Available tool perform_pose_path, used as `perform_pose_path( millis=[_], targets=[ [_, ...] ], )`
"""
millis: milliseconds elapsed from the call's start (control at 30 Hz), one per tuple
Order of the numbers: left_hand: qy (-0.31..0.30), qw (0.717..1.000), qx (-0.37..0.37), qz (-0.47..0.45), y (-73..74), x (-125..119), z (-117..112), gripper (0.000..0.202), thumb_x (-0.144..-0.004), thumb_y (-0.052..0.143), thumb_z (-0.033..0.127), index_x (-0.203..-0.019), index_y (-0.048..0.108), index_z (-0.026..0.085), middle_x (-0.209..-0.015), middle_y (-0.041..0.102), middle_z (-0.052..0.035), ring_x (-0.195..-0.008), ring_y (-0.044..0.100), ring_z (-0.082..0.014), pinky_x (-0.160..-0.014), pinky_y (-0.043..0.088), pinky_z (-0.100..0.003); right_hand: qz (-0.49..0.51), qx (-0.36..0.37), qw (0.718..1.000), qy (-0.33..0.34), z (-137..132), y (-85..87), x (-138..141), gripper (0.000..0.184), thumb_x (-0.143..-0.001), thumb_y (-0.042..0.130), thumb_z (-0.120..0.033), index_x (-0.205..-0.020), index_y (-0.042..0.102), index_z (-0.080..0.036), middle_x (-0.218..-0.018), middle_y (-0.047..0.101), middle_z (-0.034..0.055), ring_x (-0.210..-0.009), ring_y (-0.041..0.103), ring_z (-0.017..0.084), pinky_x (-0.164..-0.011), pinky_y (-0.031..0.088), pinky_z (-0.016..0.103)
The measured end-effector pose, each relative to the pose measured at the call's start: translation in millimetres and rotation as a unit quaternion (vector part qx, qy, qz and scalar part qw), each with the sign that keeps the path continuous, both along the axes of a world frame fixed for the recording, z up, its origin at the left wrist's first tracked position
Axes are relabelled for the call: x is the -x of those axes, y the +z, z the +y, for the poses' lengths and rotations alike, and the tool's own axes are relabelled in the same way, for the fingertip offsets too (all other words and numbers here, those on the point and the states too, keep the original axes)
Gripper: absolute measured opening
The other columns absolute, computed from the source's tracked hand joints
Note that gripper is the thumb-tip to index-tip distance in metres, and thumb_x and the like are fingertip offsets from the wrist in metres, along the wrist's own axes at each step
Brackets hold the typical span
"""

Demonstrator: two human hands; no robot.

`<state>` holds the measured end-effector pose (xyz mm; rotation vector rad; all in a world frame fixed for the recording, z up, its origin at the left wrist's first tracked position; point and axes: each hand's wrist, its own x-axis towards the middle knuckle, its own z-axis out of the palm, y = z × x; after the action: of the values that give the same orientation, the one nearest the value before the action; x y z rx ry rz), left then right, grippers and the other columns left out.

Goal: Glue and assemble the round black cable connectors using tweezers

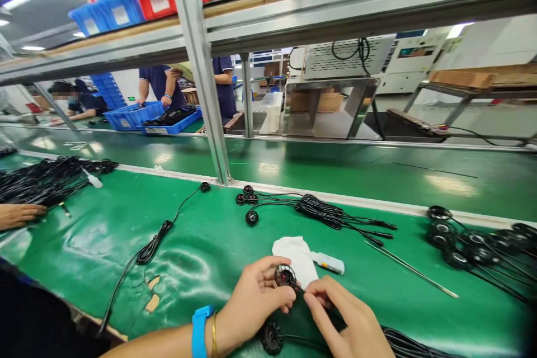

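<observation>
Between the thumb and fingers of my left hand [255,296] is a round black camera head [285,276], its open ringed side facing me. A thin black cable runs from it to my right hand [348,313], whose thumb and forefinger pinch it close to the head. Below my left hand lies a second round black head [272,338] on its own cable. Just behind my hands rest a white cloth [293,251] and a small white bottle-like item [329,263]. A bundle of black cable [415,344] is partly hidden by my right hand.
Coiled cables [321,211] with round heads lie behind, near a thin metal rod [413,269]. More heads [455,238] are piled at right. A single cable [153,243] lies left. A metal post [201,67] rises at the bench edge. A co-worker's hand [20,215] is far left.
</observation>
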<state>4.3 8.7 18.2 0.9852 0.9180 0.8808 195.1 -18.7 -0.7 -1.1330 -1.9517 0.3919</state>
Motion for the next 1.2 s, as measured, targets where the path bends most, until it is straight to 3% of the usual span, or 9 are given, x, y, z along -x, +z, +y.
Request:
perform_pose_path(
  millis=[100,267,400,500,700,933,1200],
  targets=[
    [-0.009,1.0,0.005,-0.003,-0.5,-0.8,2.2,0.067,-0.063,0.088,0.031,-0.121,0.059,0.01,-0.09,0.069,-0.0064,-0.065,0.059,-0.0095,-0.062,0.051,-0.024,0.01,-0.001,1.0,-0.01,-0.5,-0.1,0.9,0.018,-0.103,0.045,-0.029,-0.09,0.056,-0.023,-0.077,0.06,-0.001,-0.064,0.06,0.013,-0.062,0.05,0.019],
    [-0.014,1.0,-0.009,0.011,-1.4,0.3,-1.1,0.065,-0.066,0.087,0.031,-0.122,0.06,0.012,-0.096,0.073,-0.0091,-0.069,0.061,-0.0108,-0.066,0.051,-0.024,0.004,0.005,1.0,0.001,-1.6,-5.6,-1.8,0.016,-0.103,0.046,-0.029,-0.091,0.055,-0.024,-0.078,0.06,-0.0011,-0.065,0.06,0.013,-0.064,0.05,0.02],
    [-0.036,0.998,-0.043,0.024,-0.5,4.5,-2.1,0.057,-0.075,0.081,0.029,-0.126,0.059,0.017,-0.108,0.073,-0.0112,-0.091,0.067,-0.0179,-0.079,0.052,-0.028,-0.003,0.019,1.0,0.004,-3.0,-7.9,-2.4,0.012,-0.103,0.047,-0.026,-0.094,0.055,-0.024,-0.082,0.06,0.0,-0.068,0.061,0.014,-0.066,0.05,0.021],
    [-0.036,0.99,-0.108,0.079,0.9,6.8,-1.3,0.046,-0.08,0.075,0.023,-0.123,0.061,0.02,-0.116,0.07,-0.0093,-0.107,0.065,-0.0222,-0.092,0.05,-0.032,-0.004,-0.013,1.0,-0.001,-3.2,-6.7,-1.7,0.01,-0.102,0.049,-0.023,-0.092,0.053,-0.023,-0.079,0.057,-0.0008,-0.065,0.059,0.013,-0.062,0.047,0.022],
    [0.0,0.95,-0.238,0.204,5.1,7.4,-2.0,0.033,-0.08,0.069,0.008,-0.109,0.067,0.024,-0.113,0.067,-0.0037,-0.106,0.061,-0.0195,-0.095,0.047,-0.03,-0.033,-0.108,0.994,-0.006,-3.7,-3.2,-0.3,0.009,-0.096,0.052,-0.013,-0.091,0.052,-0.021,-0.075,0.054,-0.0009,-0.062,0.055,0.013,-0.058,0.042,0.024],
    [-0.024,0.917,-0.33,0.221,3.5,6.6,-3.6,0.029,-0.084,0.066,0.009,-0.107,0.07,0.026,-0.111,0.067,-0.0041,-0.109,0.06,-0.0198,-0.099,0.046,-0.033,-0.031,-0.141,0.99,-0.001,-5.6,-5.1,0.8,0.013,-0.094,0.052,-0.008,-0.089,0.054,-0.02,-0.074,0.055,-0.0001,-0.063,0.054,0.014,-0.059,0.04,0.024],
    [-0.033,0.911,-0.343,0.225,7.0,6.1,-5.3,0.03,-0.079,0.064,0.004,-0.103,0.065,0.022,-0.106,0.066,-0.0055,-0.105,0.059,-0.0217,-0.099,0.044,-0.036,-0.033,-0.054,0.998,0.03,-3.9,-3.7,0.5,0.008,-0.097,0.051,-0.017,-0.091,0.053,-0.021,-0.079,0.057,0.0004,-0.067,0.06,0.014,-0.062,0.047,0.023]
  ],
)
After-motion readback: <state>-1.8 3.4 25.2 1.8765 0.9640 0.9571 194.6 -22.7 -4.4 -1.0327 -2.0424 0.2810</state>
